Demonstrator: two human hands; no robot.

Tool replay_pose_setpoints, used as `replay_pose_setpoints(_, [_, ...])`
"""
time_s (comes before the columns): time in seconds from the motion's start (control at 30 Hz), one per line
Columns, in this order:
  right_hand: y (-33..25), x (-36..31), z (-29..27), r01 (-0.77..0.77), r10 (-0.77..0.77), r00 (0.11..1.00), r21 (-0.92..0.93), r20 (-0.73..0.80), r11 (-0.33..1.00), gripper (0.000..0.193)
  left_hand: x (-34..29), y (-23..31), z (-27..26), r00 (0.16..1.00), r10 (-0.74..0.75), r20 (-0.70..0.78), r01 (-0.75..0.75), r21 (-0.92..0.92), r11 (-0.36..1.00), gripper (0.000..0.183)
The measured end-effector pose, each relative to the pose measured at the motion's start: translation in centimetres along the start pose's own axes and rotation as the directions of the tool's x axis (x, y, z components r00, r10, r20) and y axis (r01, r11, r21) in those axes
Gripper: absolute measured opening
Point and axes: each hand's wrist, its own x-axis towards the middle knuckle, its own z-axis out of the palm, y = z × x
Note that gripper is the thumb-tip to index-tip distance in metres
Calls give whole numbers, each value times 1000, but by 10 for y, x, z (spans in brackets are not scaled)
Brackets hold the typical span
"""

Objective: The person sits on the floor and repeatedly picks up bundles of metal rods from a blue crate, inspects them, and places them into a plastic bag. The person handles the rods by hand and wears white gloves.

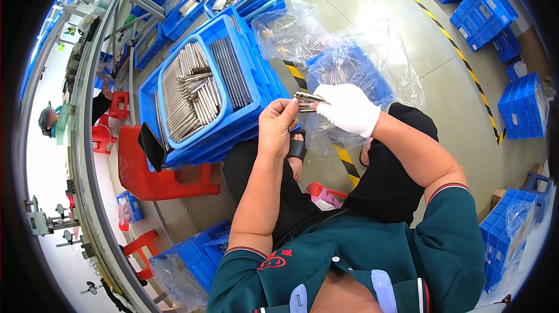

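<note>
My bare left hand [278,125] is closed in a pinch, thumb and fingers at the left ends of a few short metal rods [310,97]. My right hand [349,110], in a white glove, grips the same rods from the right. They lie roughly level and side by side; their exact number is hard to tell. To the left, a light blue basin [161,116] full of similar silver rods [187,100] rests on a stack of blue crates [244,120]. Darker long rods [230,71] stand in a row beside the basin.
A blue crate [381,87] with rods under clear plastic [402,57] sits on the floor beyond my hands. A red stool [154,164] supports the crate stack. More blue crates [524,106] line the right side. A metal frame [87,156] runs along the left; another person [49,118] is there.
</note>
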Motion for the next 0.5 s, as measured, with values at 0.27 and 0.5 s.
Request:
replay_pose_setpoints(0.27, [-7,-4,3,66,-71,994,-61,-84,996,17,-1,0,-1,1000,24,-19,-23,21,999,18])
replay_pose_setpoints(0.5, [-5,-3,6,19,-21,997,-27,-80,999,18,-1,-2,-1,999,-18,-33,16,-63,998,15])
